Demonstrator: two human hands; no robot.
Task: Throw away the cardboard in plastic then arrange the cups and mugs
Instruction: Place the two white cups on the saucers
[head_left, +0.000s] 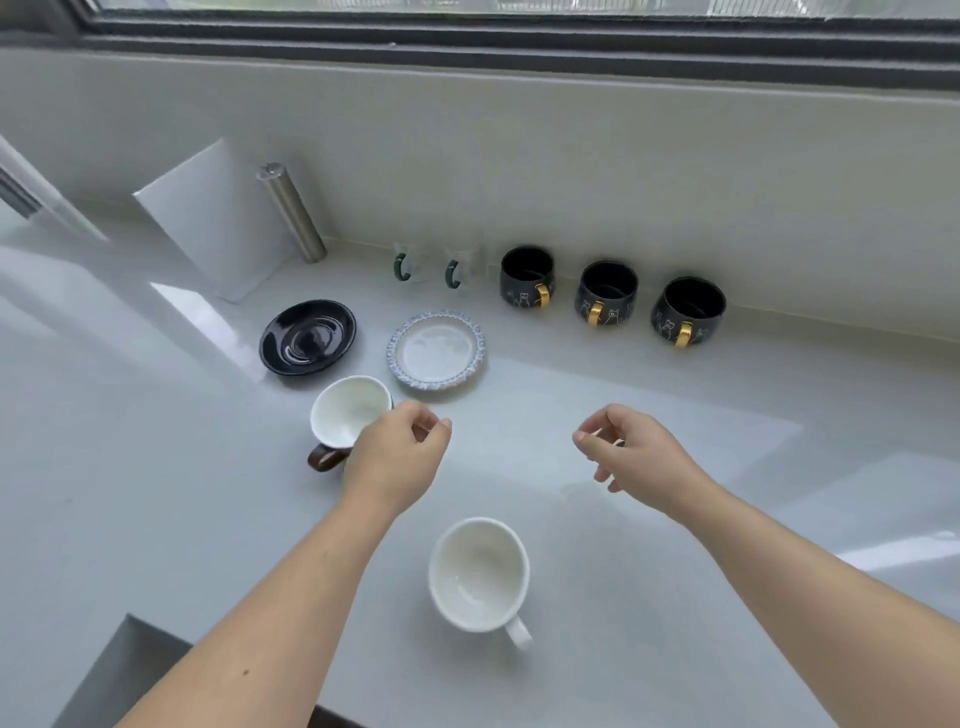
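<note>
Steel cylinder (292, 210) beside leaning board (218, 218)

two bare forearms, no sleeves, rings or watch on the hands (400, 457).

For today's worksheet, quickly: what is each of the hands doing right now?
Left hand: loosely curled, holding nothing, above the brown-handled cup.
Right hand: loosely curled, holding nothing.

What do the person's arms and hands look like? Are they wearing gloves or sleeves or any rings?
Both arms are bare right up to the picture's edge, with no sleeves showing. The left hand and right hand have no gloves, and no rings, watch or bracelet show. A small dark spot sits on the left forearm.
</note>
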